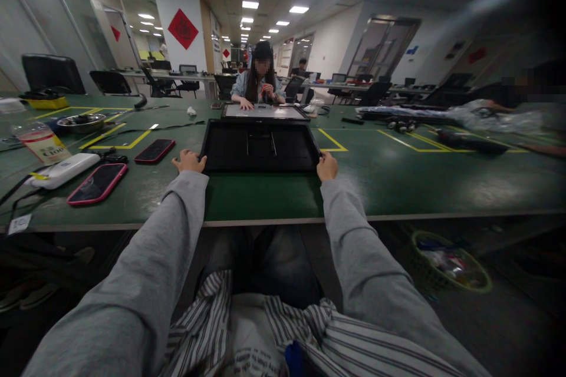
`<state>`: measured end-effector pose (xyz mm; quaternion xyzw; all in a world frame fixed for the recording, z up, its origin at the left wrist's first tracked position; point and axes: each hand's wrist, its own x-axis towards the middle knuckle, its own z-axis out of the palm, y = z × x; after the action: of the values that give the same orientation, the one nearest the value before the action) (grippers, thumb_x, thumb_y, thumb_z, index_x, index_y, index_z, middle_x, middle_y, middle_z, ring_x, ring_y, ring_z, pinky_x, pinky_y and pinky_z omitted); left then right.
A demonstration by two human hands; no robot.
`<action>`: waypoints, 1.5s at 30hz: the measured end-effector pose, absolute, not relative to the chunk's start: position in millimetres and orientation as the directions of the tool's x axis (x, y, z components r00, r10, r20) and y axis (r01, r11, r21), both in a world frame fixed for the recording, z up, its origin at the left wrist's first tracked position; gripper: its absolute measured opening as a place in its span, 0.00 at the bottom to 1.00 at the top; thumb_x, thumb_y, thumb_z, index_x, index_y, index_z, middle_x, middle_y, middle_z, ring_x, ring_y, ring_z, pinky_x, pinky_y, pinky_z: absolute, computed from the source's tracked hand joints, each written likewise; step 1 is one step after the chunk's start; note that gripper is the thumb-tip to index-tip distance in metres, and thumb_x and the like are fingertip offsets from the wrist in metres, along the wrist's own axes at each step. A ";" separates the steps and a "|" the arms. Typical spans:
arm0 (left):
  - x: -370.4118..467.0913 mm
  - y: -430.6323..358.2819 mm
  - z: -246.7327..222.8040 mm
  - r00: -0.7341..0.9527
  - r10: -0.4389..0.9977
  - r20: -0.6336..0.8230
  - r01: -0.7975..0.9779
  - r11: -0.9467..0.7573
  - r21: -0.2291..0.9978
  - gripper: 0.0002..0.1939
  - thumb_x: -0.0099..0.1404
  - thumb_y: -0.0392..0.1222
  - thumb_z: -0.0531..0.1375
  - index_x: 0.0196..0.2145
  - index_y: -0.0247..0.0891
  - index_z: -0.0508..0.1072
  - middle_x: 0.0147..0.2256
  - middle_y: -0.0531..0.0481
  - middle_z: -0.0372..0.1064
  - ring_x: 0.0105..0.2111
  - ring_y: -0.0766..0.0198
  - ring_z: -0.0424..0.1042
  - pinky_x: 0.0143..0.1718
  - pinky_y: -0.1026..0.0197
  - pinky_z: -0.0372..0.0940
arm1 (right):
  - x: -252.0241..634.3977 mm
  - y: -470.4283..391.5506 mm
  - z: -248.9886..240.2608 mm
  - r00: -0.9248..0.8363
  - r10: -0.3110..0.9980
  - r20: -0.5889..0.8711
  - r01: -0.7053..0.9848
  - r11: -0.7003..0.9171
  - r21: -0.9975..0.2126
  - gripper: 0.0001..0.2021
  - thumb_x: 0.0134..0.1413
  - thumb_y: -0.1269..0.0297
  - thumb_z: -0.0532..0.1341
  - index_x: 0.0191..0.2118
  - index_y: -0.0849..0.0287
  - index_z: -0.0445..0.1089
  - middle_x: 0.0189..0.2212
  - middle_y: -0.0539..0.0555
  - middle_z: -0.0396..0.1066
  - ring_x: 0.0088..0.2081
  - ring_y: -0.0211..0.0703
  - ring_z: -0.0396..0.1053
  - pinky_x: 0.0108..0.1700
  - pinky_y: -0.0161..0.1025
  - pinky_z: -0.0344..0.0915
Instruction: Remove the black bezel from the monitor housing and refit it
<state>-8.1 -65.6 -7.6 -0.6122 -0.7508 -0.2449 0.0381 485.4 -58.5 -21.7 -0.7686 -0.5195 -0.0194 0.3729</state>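
Note:
A black rectangular panel (230, 150), shaped like the back cover of a monitor, lies in front of me on the green table. Its raised rim surrounds a shallow inside, and a small bracket (260, 144) stands out near its middle. My left hand (190, 161) is at the panel's left edge, thumb against the rim and fingers partly curled. At the right edge, my right hand (327, 166) is closed around the rim, with some fingertips hidden. Just beyond the panel lies a flat, light-grey framed screen (274, 111).
Across the table (283, 200) sits a person (260, 79) with one hand on the screen. To my left are two phones (98, 184), a white power strip (66, 171), a bottle (42, 142) and a metal bowl (82, 122). Clear plastic wrap (490, 115) lies right; a basket (451, 262) stands below.

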 end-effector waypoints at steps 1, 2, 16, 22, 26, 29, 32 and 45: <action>-7.1 -65.9 -7.5 -0.243 0.901 0.360 0.940 0.127 0.316 0.20 0.69 0.51 0.52 0.48 0.41 0.79 0.56 0.41 0.72 0.65 0.46 0.53 0.63 0.33 0.47 | 485.7 -58.5 -21.9 0.459 0.783 0.420 0.812 -0.177 -0.557 0.23 0.63 0.69 0.52 0.61 0.58 0.69 0.51 0.64 0.74 0.54 0.55 0.69 0.56 0.50 0.63; -6.4 -66.3 -7.4 -0.239 0.900 0.364 0.942 0.124 0.313 0.20 0.69 0.51 0.52 0.48 0.41 0.79 0.56 0.41 0.72 0.66 0.46 0.53 0.63 0.33 0.47 | 486.0 -58.3 -22.2 0.456 0.783 0.423 0.812 -0.171 -0.559 0.23 0.63 0.69 0.51 0.61 0.59 0.69 0.51 0.64 0.74 0.54 0.55 0.68 0.57 0.50 0.63; 4.0 -79.9 4.6 -0.254 0.899 0.357 0.950 0.161 0.269 0.22 0.70 0.48 0.48 0.50 0.41 0.78 0.59 0.39 0.69 0.67 0.44 0.50 0.63 0.31 0.45 | 496.7 -51.3 -31.7 0.460 0.778 0.428 0.769 -0.109 -0.630 0.22 0.56 0.64 0.55 0.56 0.60 0.72 0.50 0.62 0.75 0.53 0.55 0.68 0.57 0.54 0.65; 3.8 -79.4 3.1 -0.246 0.885 0.395 0.951 0.141 0.277 0.22 0.70 0.48 0.48 0.49 0.41 0.79 0.60 0.39 0.67 0.68 0.42 0.47 0.63 0.30 0.43 | 489.9 -55.9 -25.2 0.467 0.771 0.434 0.781 -0.130 -0.610 0.22 0.60 0.67 0.52 0.57 0.62 0.71 0.53 0.65 0.72 0.56 0.56 0.64 0.59 0.55 0.61; 5.7 -77.9 3.9 -0.254 0.866 0.430 0.948 0.136 0.287 0.22 0.70 0.48 0.49 0.49 0.41 0.78 0.60 0.39 0.67 0.67 0.43 0.48 0.63 0.31 0.43 | 487.1 -57.8 -23.4 0.470 0.757 0.454 0.789 -0.129 -0.601 0.22 0.60 0.68 0.52 0.58 0.62 0.71 0.54 0.65 0.72 0.57 0.57 0.63 0.59 0.55 0.60; 7.8 -77.8 5.5 -0.275 0.852 0.446 0.944 0.150 0.296 0.22 0.71 0.48 0.48 0.50 0.40 0.78 0.60 0.39 0.67 0.67 0.44 0.49 0.63 0.32 0.43 | 486.0 -58.0 -22.7 0.471 0.748 0.467 0.793 -0.128 -0.595 0.23 0.61 0.68 0.51 0.58 0.62 0.70 0.54 0.65 0.72 0.56 0.57 0.63 0.58 0.55 0.61; 8.4 -77.5 6.0 -0.277 0.849 0.450 0.942 0.147 0.301 0.22 0.71 0.48 0.49 0.50 0.39 0.78 0.61 0.38 0.66 0.67 0.44 0.48 0.63 0.32 0.44 | 484.9 -57.8 -21.5 0.464 0.743 0.482 0.801 -0.118 -0.587 0.22 0.61 0.68 0.51 0.58 0.61 0.71 0.53 0.64 0.72 0.56 0.57 0.63 0.58 0.54 0.61; 9.4 -67.7 -3.3 -0.319 0.876 0.363 0.930 0.215 0.297 0.24 0.72 0.50 0.48 0.56 0.36 0.73 0.61 0.34 0.65 0.66 0.44 0.51 0.63 0.32 0.47 | 488.0 -51.8 -25.1 0.461 0.800 0.385 0.768 -0.142 -0.625 0.21 0.62 0.67 0.51 0.59 0.61 0.66 0.55 0.65 0.71 0.57 0.59 0.64 0.60 0.56 0.60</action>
<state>9.4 -67.7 -3.3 -0.5807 -0.7774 -0.2345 0.0584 488.0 -51.8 -25.1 -0.7554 -0.5187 0.0200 0.3998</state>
